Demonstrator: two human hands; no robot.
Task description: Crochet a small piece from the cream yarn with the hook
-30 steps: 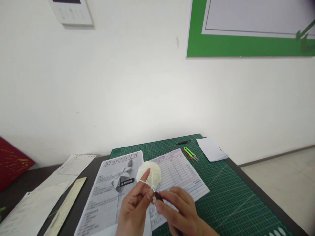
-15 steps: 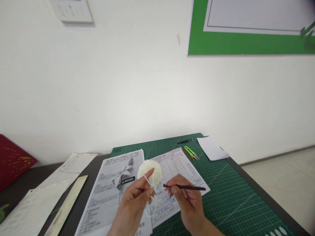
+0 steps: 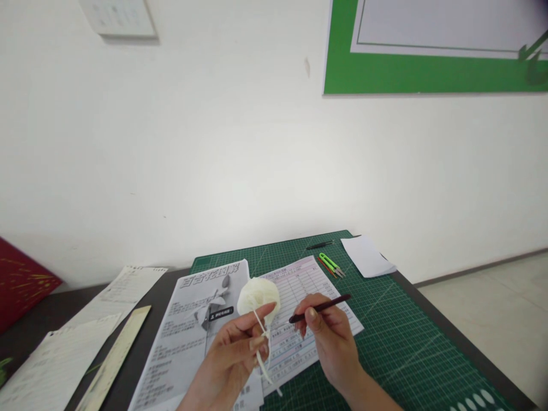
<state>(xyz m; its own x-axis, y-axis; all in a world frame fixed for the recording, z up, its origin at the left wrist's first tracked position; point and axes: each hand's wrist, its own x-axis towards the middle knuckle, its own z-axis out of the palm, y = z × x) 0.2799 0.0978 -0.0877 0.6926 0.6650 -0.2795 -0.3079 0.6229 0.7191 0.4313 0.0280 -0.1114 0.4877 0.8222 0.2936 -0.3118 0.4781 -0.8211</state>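
White yarn [image 3: 262, 357] is pinched in my left hand [image 3: 233, 351], with a strand running over the raised index finger and a loose tail hanging below. Between the thumb and fingers of my right hand [image 3: 331, 339] is a crochet hook [image 3: 327, 303] with a dark handle. Its thin metal tip points left toward the yarn at my left fingers; whether it passes through a loop is too small to tell. A white ball of yarn [image 3: 252, 292] lies just beyond my left hand, on the printed sheets.
Under my hands are a sheet with a flower picture [image 3: 175, 325] and a chart sheet [image 3: 295, 285] on a green cutting mat [image 3: 398, 342]. Green thread snips [image 3: 329, 264], tweezers [image 3: 319, 245] and white paper [image 3: 368, 257] lie behind. A ruler [image 3: 115, 357] and handwritten pages [image 3: 64, 354] are left.
The hook's handle end has tilted upward and its tip has come to the yarn at my left hand. The yarn tail now hangs lower and to the right.
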